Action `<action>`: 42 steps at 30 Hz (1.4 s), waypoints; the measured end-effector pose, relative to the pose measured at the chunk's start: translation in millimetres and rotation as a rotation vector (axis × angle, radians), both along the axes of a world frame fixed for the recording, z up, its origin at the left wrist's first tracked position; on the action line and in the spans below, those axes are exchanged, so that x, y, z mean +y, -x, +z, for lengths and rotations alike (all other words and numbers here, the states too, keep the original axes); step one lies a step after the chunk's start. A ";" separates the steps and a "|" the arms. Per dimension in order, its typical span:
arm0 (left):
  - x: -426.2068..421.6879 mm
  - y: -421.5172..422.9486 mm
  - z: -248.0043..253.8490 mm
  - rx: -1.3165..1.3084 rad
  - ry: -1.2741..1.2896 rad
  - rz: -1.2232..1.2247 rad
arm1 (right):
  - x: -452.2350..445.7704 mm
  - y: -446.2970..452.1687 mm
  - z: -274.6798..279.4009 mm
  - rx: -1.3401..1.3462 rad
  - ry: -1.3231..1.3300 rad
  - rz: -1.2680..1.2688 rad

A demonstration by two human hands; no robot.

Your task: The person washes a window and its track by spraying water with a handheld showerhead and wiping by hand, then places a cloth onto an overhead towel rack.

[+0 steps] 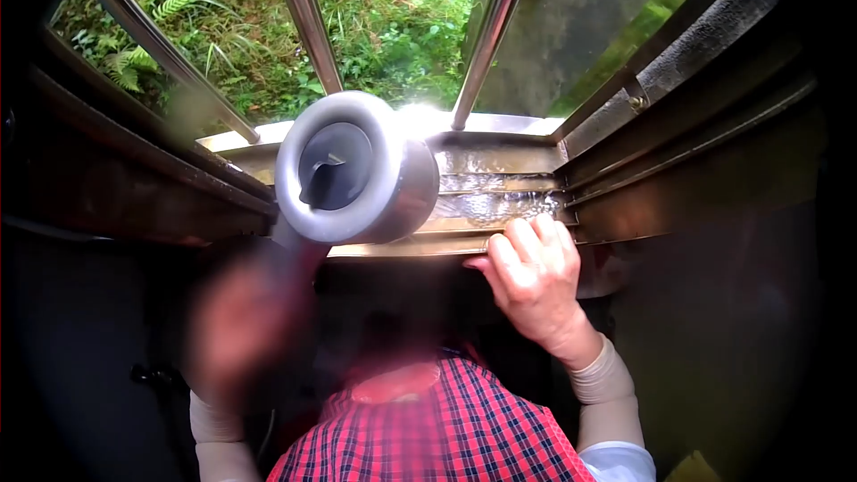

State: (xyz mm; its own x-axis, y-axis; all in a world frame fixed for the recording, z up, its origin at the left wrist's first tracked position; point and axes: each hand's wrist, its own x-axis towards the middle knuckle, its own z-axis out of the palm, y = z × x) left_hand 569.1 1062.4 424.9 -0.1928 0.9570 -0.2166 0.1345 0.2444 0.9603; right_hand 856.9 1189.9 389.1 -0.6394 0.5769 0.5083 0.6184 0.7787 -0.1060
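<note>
1. The largest thing is the window, with metal bars (308, 27) and greenery (393, 31) beyond. The tool could knock on a bar if it were swung too wide.
2. Below it runs the track (428, 246), where water (482, 206) lies shining between the ridges. It could spill over the near edge toward the person's checked apron (437, 433), if the water were pushed or stirred too strongly.
3. The grey round tool (357, 170), of which the exact kind cannot be told, is in the air above the left part of the track, its round end turned to the camera. If it has a motor, wetting might harm it; a wet grip could let it fall.
4. The left hand (237, 321), much blurred, seems closed around the tool's lower end; a loose hold would make the tool turn.
5. The right hand (534, 281) has bent fingers at the track's near edge, thumb apart; whether they pinch anything cannot be told. Wet metal could make them slip, and a sharp ridge could scratch them.
</note>
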 end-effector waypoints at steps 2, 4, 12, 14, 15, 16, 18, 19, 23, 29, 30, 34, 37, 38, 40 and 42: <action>2.9 -2.5 2.4 -0.043 0.034 0.004 | -5.0 18.5 -6.5 0.021 -0.030 0.026; 4.7 3.1 -1.6 -0.181 0.071 -0.053 | -13.4 45.3 -17.5 0.035 -0.111 0.042; 16.4 -17.2 -11.8 -0.218 -0.035 -0.120 | -8.3 37.6 -20.2 0.196 0.033 0.011; 16.3 -17.7 -21.5 -0.450 -0.058 -0.008 | 2.5 9.9 -16.6 0.090 -0.113 0.029; 18.4 -20.5 -22.2 -0.376 -0.049 0.001 | 2.4 -1.6 -2.6 0.006 -0.087 -0.018; 22.7 -24.8 -21.2 -0.301 -0.041 0.009 | 4.4 -12.3 3.4 -0.109 -0.062 -0.040; 34.0 -32.3 -13.7 -0.154 -0.030 -0.032 | 4.9 -19.4 5.9 -0.025 -0.037 -0.045; 41.2 -35.7 -7.0 -0.082 -0.028 -0.078 | 3.8 -20.1 10.2 -0.065 -0.056 -0.062; 41.6 -26.5 -21.5 -0.139 -0.049 -0.083 | 0.0 -20.2 15.4 -0.280 -0.040 -0.210; 39.9 -27.1 -16.2 -0.254 -0.136 -0.139 | -11.4 5.4 9.4 -0.164 0.165 -0.135; 38.1 -24.5 -21.8 -0.278 -0.134 -0.155 | -14.0 14.3 2.4 -0.173 0.150 -0.185; 43.9 -27.8 -23.7 -0.191 -0.226 -0.230 | -18.9 35.7 3.0 -0.046 0.111 -0.080; 44.4 -29.3 -27.6 -0.165 -0.360 -0.247 | -1.9 17.8 -20.2 -0.001 -0.130 -0.030; 40.5 -26.6 -31.6 -0.193 -0.352 -0.247 | -4.5 13.0 -7.9 -0.014 -0.110 -0.041; 34.7 -21.0 -37.8 -0.235 -0.356 -0.246 | -9.2 -9.2 3.8 -0.333 -0.075 -0.225; 32.2 -21.8 -36.4 -0.267 -0.382 -0.267 | -17.6 -17.0 20.9 -0.580 -0.287 -0.313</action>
